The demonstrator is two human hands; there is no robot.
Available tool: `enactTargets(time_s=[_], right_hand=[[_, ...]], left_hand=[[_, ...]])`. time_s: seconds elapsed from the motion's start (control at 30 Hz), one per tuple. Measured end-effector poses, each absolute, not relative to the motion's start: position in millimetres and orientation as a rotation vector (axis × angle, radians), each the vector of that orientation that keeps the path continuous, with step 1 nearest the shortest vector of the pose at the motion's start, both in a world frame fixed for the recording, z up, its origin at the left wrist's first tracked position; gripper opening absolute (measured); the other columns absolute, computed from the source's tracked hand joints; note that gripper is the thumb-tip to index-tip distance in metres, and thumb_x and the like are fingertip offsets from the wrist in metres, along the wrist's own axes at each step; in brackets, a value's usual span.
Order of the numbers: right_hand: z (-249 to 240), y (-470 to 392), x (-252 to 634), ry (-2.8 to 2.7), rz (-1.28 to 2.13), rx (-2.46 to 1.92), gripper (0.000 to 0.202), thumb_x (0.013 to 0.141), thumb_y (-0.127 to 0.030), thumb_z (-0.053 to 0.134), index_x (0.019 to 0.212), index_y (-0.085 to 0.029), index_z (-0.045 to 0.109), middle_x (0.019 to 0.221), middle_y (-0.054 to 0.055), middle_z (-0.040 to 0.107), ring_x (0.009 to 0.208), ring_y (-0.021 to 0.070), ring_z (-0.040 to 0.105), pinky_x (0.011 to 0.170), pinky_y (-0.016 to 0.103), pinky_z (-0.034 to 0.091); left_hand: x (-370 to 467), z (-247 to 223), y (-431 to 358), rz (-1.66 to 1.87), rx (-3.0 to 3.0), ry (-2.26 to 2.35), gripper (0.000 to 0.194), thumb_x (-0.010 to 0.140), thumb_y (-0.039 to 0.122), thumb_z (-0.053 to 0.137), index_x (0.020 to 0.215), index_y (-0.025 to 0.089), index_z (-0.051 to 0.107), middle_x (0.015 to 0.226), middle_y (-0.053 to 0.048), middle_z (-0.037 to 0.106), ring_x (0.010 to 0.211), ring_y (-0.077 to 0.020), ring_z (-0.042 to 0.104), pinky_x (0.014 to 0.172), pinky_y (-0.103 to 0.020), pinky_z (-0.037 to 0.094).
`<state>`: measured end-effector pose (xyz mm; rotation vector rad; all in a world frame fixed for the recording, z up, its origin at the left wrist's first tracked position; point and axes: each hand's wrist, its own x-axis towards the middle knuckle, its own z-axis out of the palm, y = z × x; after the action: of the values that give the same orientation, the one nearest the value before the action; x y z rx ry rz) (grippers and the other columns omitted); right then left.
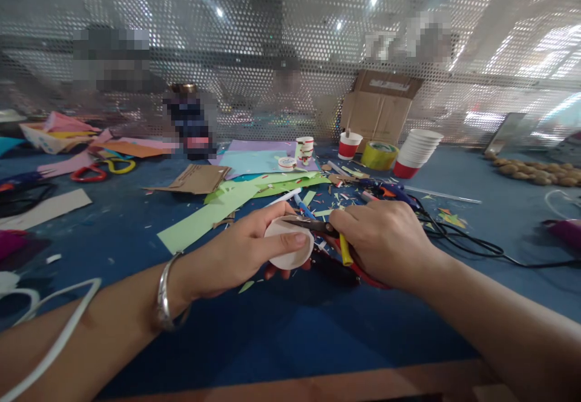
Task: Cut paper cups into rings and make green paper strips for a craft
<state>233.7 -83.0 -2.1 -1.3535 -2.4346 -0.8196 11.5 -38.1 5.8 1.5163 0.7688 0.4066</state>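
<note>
My left hand [247, 244] pinches a round white paper piece [285, 255], thumb on its face and fingers beneath. It looks like the bottom of a paper cup, but I cannot be sure. In my right hand [385, 238] is a pair of scissors [322, 226] with dark blades and yellow and red handles. The blades lie across the upper edge of the round piece. Behind my hands a pale green paper strip [204, 217] lies among many small paper scraps.
A stack of paper cups [417, 151], yellow tape [379, 155] and a cardboard box [379, 105] stand at the back right. Black cables [481, 244] run along the right. Coloured paper [254, 155], folded cardboard [200, 178] and red-handled scissors [88, 174] lie farther left.
</note>
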Motion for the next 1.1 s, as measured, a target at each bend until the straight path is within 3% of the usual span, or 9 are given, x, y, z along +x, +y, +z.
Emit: enactTargets(time_s=[0.77, 0.9, 1.1], right_hand=[[0, -84, 232, -2.482, -0.738, -1.403, 0.019, 0.08, -0.009, 0.049, 0.075, -0.018, 0.065, 0.061, 0.003, 0.067, 0.048, 0.018, 0.054, 0.053, 0.032, 0.012], [-1, -81, 234, -2.482, -0.676, -1.421, 0.017, 0.087, -0.016, 0.052, 0.076, -0.018, 0.065, 0.063, 0.003, 0.067, 0.051, 0.0172, 0.055, 0.054, 0.031, 0.013], [-1, -69, 245, -2.481, -0.192, -1.462, 0.03, 0.095, -0.037, 0.054, 0.074, -0.018, 0.063, 0.063, 0.001, 0.065, 0.056, 0.0141, 0.056, 0.053, 0.027, 0.023]], left_hand=[[4, 8, -30, 0.307, 1.419, 0.697, 0.021, 0.095, 0.036, 0.062, 0.101, 0.017, 0.054, 0.079, -0.005, 0.071, 0.057, -0.0093, 0.056, 0.041, -0.014, 0.033], [4, 11, -29, 0.307, 1.41, 0.702, 0.021, 0.093, 0.036, 0.064, 0.097, 0.017, 0.055, 0.078, -0.006, 0.072, 0.055, -0.0095, 0.056, 0.04, -0.014, 0.033], [8, 14, -27, 0.405, 1.401, 0.784, 0.021, 0.092, 0.036, 0.063, 0.089, 0.016, 0.06, 0.078, -0.005, 0.07, 0.052, -0.0086, 0.055, 0.037, -0.014, 0.032]])
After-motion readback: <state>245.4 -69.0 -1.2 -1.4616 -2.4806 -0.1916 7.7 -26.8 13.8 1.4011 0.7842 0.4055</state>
